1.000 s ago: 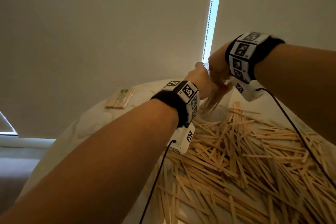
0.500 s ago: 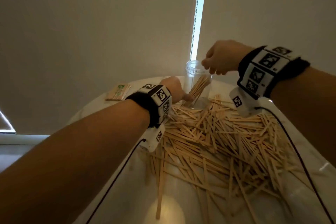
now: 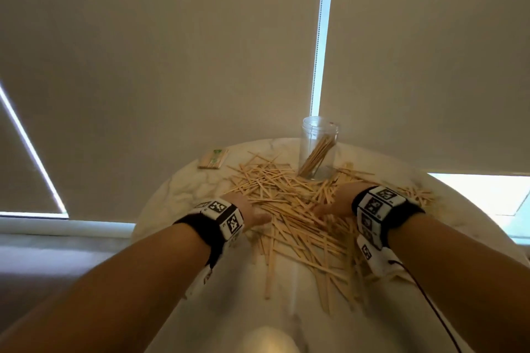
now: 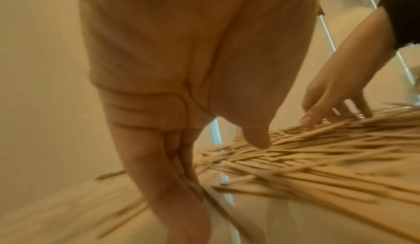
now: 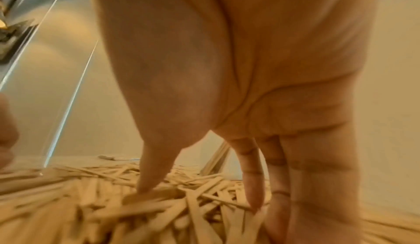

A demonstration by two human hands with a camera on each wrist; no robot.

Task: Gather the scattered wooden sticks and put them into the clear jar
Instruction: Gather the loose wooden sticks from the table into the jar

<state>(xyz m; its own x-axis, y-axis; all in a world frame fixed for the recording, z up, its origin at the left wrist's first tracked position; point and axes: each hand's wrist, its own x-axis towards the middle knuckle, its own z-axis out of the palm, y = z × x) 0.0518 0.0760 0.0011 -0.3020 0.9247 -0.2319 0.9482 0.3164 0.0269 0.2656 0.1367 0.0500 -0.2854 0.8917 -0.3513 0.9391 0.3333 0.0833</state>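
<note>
A wide heap of thin wooden sticks lies scattered over a round marble table. At the table's far side stands the clear jar, upright, with a bundle of sticks leaning inside it. My left hand is down at the heap's left edge, fingers straight, holding nothing. My right hand is spread over the heap's right part, its thumb and fingertips touching the sticks. It also shows in the left wrist view, the right hand with fingers extended onto the pile.
A wrapped pack of sticks lies at the table's far left. Closed roller blinds hang behind the table, with bright gaps between them. A cable runs from my right wrist over the table's near right edge.
Both hands have left the jar after dropping a bundle into it and have come down and toward me onto the heap. The camera has pulled back.
</note>
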